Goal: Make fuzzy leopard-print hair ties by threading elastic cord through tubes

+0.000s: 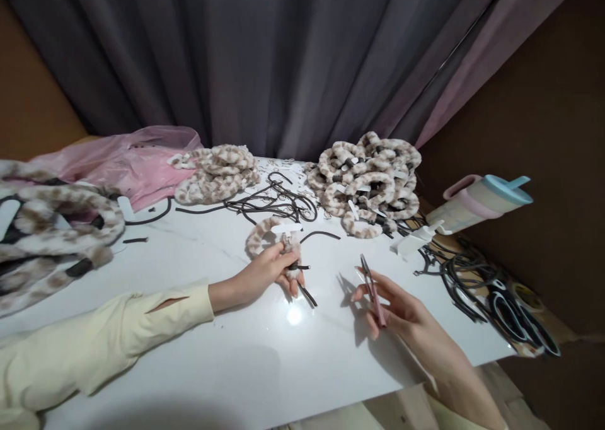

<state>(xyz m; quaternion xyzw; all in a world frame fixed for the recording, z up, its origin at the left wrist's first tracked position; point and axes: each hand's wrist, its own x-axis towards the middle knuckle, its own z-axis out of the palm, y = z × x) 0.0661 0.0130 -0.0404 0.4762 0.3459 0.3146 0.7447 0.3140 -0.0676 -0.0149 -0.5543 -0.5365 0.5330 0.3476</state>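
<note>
My left hand (280, 267) is closed around a spotted plush ring (258, 238) just above the table. Two dark cord ends (309, 296) stick out below and to the right of its fingers, and a white tag (287, 228) shows at the ring's top. Part of the ring is hidden by the hand. To the right, my right hand (394, 304) holds pink tweezers (373, 291) between thumb and fingers, tips pointing up and away. The tweezers are apart from the ring.
Behind lie a pile of dark cords (278, 200) and plush rings heaped right (378, 171) and centre-left (217, 171). More plush pieces (70, 215) and a pink bag (137, 165) lie left. A tumbler (477, 200), loose cords (463, 278) and scissors (505, 313) are at right.
</note>
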